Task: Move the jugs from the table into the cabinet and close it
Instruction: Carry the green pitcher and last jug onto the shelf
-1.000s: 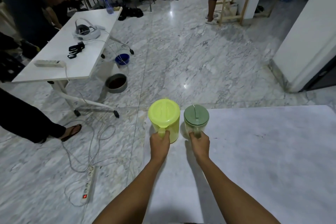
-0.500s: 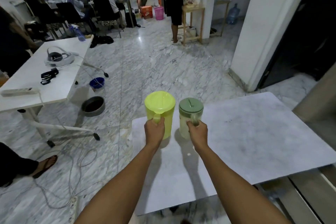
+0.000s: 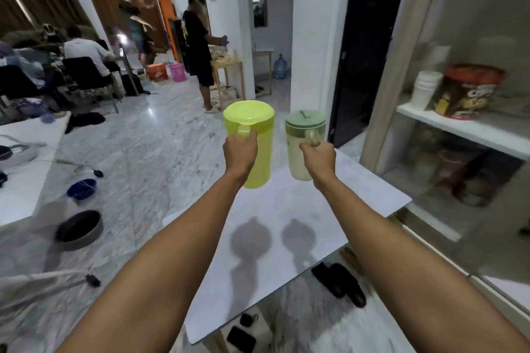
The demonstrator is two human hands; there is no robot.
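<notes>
My left hand (image 3: 240,152) grips the handle of a bright yellow-green jug (image 3: 252,146) with a matching lid. My right hand (image 3: 317,156) grips the handle of a pale jug with a dull green lid (image 3: 301,137). Both jugs hang upright in the air above the grey table (image 3: 286,223), and their shadows fall on its top. The open cabinet (image 3: 459,129) stands to the right, with a white shelf at about jug height.
On the cabinet shelf stand a stack of white cups (image 3: 424,89) and a brown snack tub (image 3: 467,92); jars sit below. Black sandals (image 3: 338,284) lie under the table. A white desk (image 3: 23,169) and floor bowls (image 3: 79,229) are left. People stand at the back.
Both jugs have been lifted off the table and now hang above it. My view has swung up and to the right, bringing the open cabinet into sight.
</notes>
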